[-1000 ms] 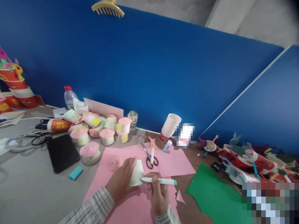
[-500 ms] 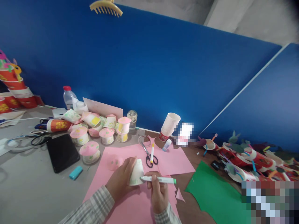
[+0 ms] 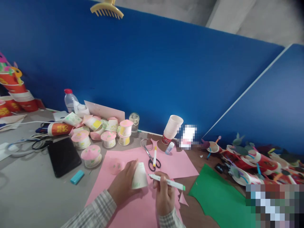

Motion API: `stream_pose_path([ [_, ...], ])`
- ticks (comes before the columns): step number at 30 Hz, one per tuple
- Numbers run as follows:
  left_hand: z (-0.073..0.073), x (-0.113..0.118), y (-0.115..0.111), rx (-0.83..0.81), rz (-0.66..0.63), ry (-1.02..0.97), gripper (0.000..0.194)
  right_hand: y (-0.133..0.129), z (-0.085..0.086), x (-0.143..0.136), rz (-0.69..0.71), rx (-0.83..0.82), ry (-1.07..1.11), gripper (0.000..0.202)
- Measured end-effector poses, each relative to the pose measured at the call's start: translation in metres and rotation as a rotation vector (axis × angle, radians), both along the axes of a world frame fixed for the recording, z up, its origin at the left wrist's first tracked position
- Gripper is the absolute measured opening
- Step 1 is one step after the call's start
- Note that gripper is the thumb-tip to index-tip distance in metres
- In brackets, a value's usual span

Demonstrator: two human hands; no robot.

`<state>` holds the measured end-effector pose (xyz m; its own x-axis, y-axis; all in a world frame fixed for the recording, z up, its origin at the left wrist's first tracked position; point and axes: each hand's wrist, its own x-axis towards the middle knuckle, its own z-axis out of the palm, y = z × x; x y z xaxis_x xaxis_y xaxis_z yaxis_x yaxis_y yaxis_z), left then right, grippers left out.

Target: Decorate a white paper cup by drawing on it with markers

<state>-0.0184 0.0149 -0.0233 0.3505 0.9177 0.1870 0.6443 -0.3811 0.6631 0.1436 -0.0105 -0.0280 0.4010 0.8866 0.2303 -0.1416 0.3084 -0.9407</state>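
Note:
My left hand (image 3: 125, 180) is closed around the side of a white paper cup (image 3: 139, 177), tilted, with green pen strokes along its lower edge. My right hand (image 3: 164, 192) pinches a white marker (image 3: 171, 183) with a green end; its tip sits just right of the cup, apart from it. Both hands are over pink paper (image 3: 133, 210). Beyond them lie scissors (image 3: 150, 158) with dark handles, a yellow-ended marker (image 3: 155, 156) and a small glue stick (image 3: 169, 148). A pink paper disc (image 3: 117, 166) with green spots rests left of the cup.
Several pink-topped paper cup pieces (image 3: 109, 138) crowd the back left, by a black tablet (image 3: 64, 156) and a turquoise cap (image 3: 77, 177). Stacked paper cups (image 3: 173, 128) lean near the blue partition (image 3: 152, 69). Green paper (image 3: 220, 199) and several decorated red cups (image 3: 263, 163) lie right.
My right hand has drawn the marker away from the cup, a little to the right. The cup has turned slightly in my left hand.

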Motion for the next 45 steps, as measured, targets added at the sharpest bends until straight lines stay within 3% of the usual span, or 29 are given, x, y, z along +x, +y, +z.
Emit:
stream_pose_path([
  [3, 0.001, 0.001, 0.001, 0.001, 0.018, -0.027, 0.097, 0.005, 0.002, 0.002, -0.063, 0.027, 0.069, 0.035],
  [7, 0.002, 0.002, 0.002, -0.017, 0.011, -0.020, 0.096, 0.009, 0.004, 0.003, -0.043, -0.010, 0.130, 0.037],
  [15, 0.000, 0.002, -0.001, 0.058, 0.026, 0.018, 0.097, -0.004, 0.007, -0.002, 0.097, 0.015, -0.053, 0.034],
  [19, 0.000, 0.002, 0.000, 0.009, 0.020, 0.025, 0.102, -0.005, 0.007, -0.003, 0.098, 0.027, -0.099, 0.032],
  [28, 0.006, 0.001, -0.001, -0.012, -0.012, 0.003, 0.091, -0.006, 0.012, -0.005, 0.089, 0.012, -0.101, 0.034],
  [45, 0.007, 0.002, -0.003, -0.084, -0.004, -0.008, 0.103, -0.004, 0.015, -0.005, 0.095, -0.039, -0.090, 0.035],
])
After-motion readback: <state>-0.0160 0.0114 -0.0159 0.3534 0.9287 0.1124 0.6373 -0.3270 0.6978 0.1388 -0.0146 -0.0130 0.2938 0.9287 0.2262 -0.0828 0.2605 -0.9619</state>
